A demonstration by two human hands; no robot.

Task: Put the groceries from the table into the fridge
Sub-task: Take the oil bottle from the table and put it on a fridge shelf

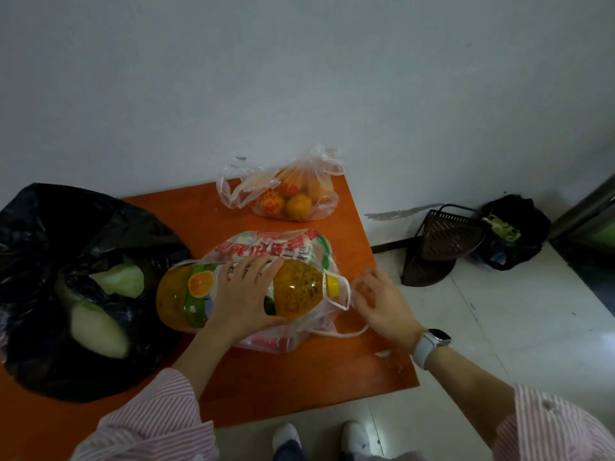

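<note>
- Two hands work over an orange table (pixel 299 377) set against a white wall, seen from above by a head-worn camera.
- Left hand (pixel 244 294) lies across a big juice bottle (pixel 233 294), fingers curled over its labelled middle and gripping it. The bottle lies on its side, yellow cap (pixel 332 283) pointing right, resting on a printed plastic bag (pixel 283 247) that is partly under and around it.
- Right hand (pixel 382 302) sits just right of the cap, fingers bent near the bag's white handle loops (pixel 346 296) — whether it pinches the plastic or only touches it, I cannot tell.
- Farther back on the table, a clear bag of oranges (pixel 293 197) stands by the wall.
- At the left edge, an open black bag (pixel 50 261) holds pale green melon pieces (pixel 100 327).
- On the floor to the right: a dark basket (pixel 446 241) tipped over and a black rubbish bag (pixel 519 234). No fridge is in view.
- Step in hand, as I judge it: freeing the bottle from its bag — the task looks barely begun, with all groceries on the table.
- Next move likely calls for holding the bag back with the right hand while the left draws the bottle clear; it looks heavy and round, so it may roll or slip without a firm grip.
</note>
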